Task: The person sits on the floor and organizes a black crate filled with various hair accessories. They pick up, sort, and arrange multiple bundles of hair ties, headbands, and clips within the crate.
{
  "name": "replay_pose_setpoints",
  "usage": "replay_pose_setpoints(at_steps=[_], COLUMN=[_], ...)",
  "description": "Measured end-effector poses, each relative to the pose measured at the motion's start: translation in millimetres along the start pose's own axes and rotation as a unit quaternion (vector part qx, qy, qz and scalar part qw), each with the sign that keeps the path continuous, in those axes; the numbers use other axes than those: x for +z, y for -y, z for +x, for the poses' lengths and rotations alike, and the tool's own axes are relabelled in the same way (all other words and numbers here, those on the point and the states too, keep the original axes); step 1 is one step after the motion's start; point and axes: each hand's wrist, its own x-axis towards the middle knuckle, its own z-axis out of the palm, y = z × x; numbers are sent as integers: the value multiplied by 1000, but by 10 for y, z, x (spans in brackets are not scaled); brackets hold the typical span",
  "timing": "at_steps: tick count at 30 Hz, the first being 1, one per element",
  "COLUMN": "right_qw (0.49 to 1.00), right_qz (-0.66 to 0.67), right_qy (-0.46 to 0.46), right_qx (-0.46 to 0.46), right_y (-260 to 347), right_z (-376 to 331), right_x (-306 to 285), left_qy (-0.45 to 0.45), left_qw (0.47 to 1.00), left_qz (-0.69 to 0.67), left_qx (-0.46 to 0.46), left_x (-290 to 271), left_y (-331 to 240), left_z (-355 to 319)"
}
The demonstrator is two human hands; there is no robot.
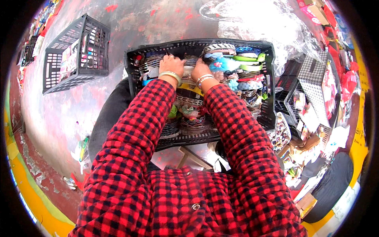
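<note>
A black plastic crate [271, 93] before me is packed with hair headbands in rows. My left hand [172, 66], a pale bangle at its wrist, reaches in with fingers curled down among thin dark headbands [152, 63]. Beside it my right hand [200, 71], wearing a beaded bracelet, is closed too, its fingertips out of sight at the row's edge. What either hand grips is hidden. Right of it lie a fluffy blue hair piece [222, 64] and green bands [249, 67]. Nearer me, below my wrists, stand stacked headbands with bows [190, 110].
On the floor at left a second black crate [96, 49] holds packaged goods. Clear plastic sheeting [260, 23] spreads at the back right. More dark crates [290, 89], a grey patterned box [314, 73] and loose scraps crowd the right side. A wooden stool [193, 156] stands under the crate.
</note>
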Motion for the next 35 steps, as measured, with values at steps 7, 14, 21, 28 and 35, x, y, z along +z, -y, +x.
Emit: replay_pose_setpoints(at_steps=[7, 14, 21, 28, 35], right_qw=[996, 1000, 895, 988, 997], right_qz=[4, -3, -256, 65, 32], right_qy=[-78, 25, 85, 64, -8], right_qx=[-41, 9, -356, -127, -76], right_y=[108, 159, -409, -1489, -1603], right_z=[-305, -232, -160, -2042, -4087], right_x=[83, 12, -842, -2834, -2522], left_qy=[-54, 64, 106, 87, 165], left_qw=[991, 993, 992, 976, 945], left_qz=[11, 45, 8, 27, -50], left_qx=[121, 93, 69, 199, 277], left_x=[137, 87, -21, -247, -106], left_y=[-23, -82, -46, -345, -877], left_z=[-261, -261, -301, -1048, -1524])
